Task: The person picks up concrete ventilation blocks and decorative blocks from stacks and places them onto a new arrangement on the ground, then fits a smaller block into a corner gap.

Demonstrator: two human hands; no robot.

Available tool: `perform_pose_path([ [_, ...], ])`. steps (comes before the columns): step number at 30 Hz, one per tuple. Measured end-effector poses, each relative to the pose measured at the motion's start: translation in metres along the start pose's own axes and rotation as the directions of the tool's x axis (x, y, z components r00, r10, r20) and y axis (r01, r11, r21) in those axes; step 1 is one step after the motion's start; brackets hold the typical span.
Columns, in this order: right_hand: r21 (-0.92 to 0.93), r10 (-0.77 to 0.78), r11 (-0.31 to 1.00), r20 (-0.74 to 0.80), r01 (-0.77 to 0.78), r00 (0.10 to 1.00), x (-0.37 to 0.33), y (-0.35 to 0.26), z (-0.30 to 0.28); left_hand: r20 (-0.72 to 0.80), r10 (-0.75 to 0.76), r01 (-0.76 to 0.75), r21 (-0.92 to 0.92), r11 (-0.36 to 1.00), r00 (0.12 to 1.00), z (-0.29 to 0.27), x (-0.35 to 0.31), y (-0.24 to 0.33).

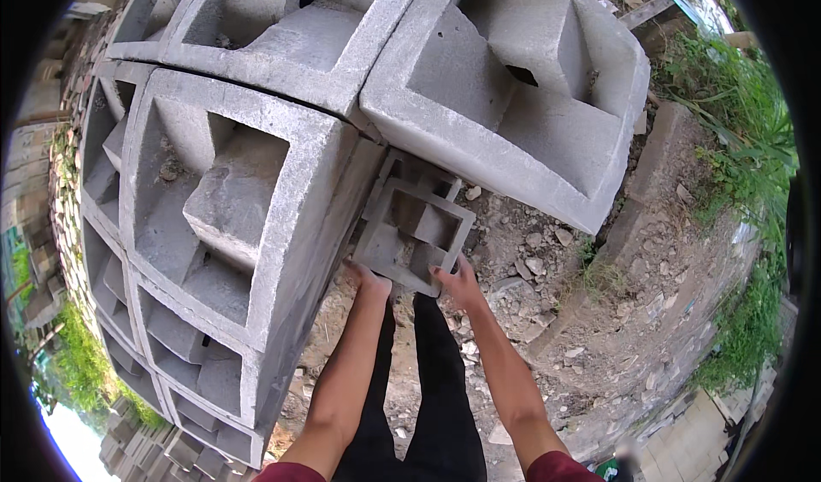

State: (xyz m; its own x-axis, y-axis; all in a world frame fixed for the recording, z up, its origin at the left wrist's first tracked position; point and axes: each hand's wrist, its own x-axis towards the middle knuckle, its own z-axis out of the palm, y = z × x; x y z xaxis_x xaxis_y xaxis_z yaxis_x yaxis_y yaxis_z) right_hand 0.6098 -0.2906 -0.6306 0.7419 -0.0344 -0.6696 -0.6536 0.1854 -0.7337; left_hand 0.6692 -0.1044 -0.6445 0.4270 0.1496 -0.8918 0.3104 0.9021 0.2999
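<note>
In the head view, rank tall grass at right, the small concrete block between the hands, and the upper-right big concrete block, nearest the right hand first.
1. Small concrete block, touching the right hand.
2. Big concrete block, upper right.
3. Tall grass, far right.

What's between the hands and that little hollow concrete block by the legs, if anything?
Nothing visible: the right hand grips the near right corner of the hollow concrete block, and the left hand is at its near left corner.

Held block: rough, matt concrete. Larger blocks: matt concrete, grainy rims. Trousers: matt cloth.
</note>
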Motion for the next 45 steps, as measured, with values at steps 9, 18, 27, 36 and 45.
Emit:
perform_pose_path([
  [9,-0.055,0.023,0.998,0.009,-0.022,1.0,0.052,0.013,-0.02,0.098,0.06,-0.054,-0.062,0.997,0.993,-0.018,0.058,-0.03],
  [18,-0.242,-0.068,0.968,0.006,0.067,0.998,0.076,0.045,-0.057,0.088,0.079,-0.073,-0.065,0.995,0.993,0.003,0.052,-0.043],
  [27,-0.062,0.032,0.998,0.061,-0.028,0.998,0.072,-0.025,-0.001,0.229,0.135,-0.09,-0.198,0.976,0.964,-0.016,0.076,-0.036],
  [36,-0.18,-0.045,0.983,0.02,0.048,0.999,0.089,0.041,-0.028,0.236,0.113,-0.104,-0.048,0.993,0.965,0.008,0.055,-0.041],
  [45,-0.192,0.025,0.981,0.03,-0.019,0.999,0.087,0.026,-0.022,0.232,0.048,-0.025,-0.102,0.994,0.972,-0.015,0.083,-0.038],
])
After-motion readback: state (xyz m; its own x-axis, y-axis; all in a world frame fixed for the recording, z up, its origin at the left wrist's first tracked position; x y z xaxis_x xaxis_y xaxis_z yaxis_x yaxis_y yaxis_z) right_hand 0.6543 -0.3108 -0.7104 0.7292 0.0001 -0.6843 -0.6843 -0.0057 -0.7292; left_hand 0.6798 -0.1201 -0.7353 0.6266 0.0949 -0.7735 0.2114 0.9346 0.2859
